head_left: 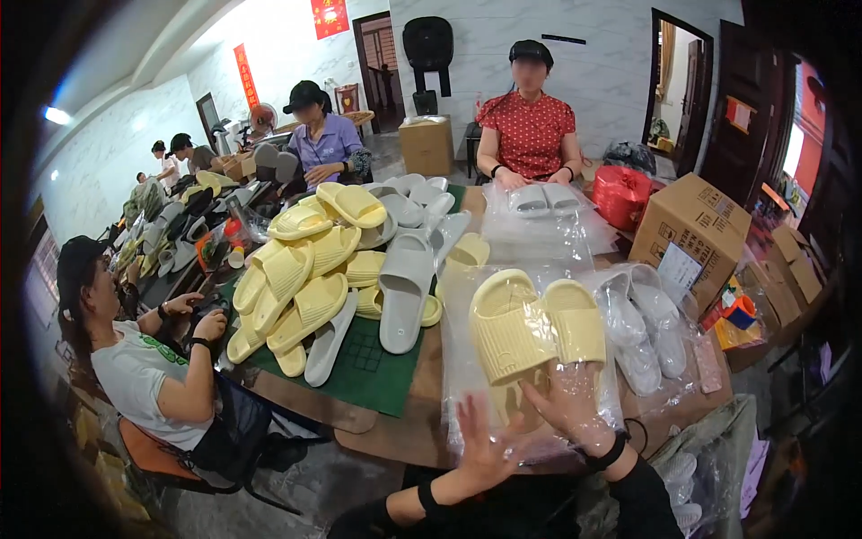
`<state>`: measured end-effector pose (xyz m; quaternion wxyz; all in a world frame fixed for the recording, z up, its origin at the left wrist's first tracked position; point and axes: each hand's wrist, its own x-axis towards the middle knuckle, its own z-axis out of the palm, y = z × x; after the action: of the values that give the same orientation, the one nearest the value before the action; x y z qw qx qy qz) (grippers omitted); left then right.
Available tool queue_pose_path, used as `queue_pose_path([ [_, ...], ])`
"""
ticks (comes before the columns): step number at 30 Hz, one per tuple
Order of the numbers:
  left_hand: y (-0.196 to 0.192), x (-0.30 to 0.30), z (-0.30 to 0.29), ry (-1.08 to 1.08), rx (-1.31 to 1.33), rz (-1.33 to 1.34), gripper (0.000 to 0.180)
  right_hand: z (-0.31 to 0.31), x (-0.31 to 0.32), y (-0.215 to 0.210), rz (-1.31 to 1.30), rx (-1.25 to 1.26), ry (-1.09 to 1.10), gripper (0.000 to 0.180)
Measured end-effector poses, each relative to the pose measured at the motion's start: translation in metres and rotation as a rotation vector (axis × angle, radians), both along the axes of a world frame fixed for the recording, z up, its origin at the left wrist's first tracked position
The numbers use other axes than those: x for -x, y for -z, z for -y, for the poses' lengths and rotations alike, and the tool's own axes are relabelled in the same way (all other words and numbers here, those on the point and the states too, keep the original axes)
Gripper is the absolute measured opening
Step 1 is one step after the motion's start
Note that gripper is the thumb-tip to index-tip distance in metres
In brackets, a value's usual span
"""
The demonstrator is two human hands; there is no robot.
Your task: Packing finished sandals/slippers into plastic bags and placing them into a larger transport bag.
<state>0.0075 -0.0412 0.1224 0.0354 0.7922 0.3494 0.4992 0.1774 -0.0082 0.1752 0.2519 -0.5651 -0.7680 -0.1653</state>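
A pair of yellow slide slippers point(512, 337) lies side by side on clear plastic bags point(458, 422) in front of me. Clear film covers part of the pair. My right hand point(572, 406) lies against the heel end of the right slipper, with its thumb apart and its fingers stretched out. Glossy film shows around this hand; whether it is inside a bag I cannot tell. Lower and to the left, my left hand point(485, 446) is open with spread fingers, over the near edge of the bags. Nothing is in it.
Yellow and grey slippers point(406, 292) are heaped on a green mat point(382, 386) at left. Bagged grey slippers point(642, 323) lie at right, near a cardboard box point(690, 229) and red twine roll point(621, 196). Co-workers sit opposite and at left, one handling bagged slippers point(543, 199).
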Motion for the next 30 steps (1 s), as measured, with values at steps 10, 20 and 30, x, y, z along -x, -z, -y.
queue_pose_path([
  [10, 0.026, 0.015, -0.037, 0.243, 0.612, 0.703, 0.057, -0.019, 0.013, 0.032, -0.414, 0.288, -0.233, 0.039],
  [20, 0.053, 0.018, -0.053, 0.346, 1.055, 0.963, 0.039, -0.008, 0.015, 0.027, -0.205, -0.004, -0.191, 0.05],
  [30, 0.053, -0.019, -0.042, 0.496, 1.252, 1.019, 0.039, -0.027, -0.013, 0.051, -0.173, -0.011, 0.1, 0.045],
])
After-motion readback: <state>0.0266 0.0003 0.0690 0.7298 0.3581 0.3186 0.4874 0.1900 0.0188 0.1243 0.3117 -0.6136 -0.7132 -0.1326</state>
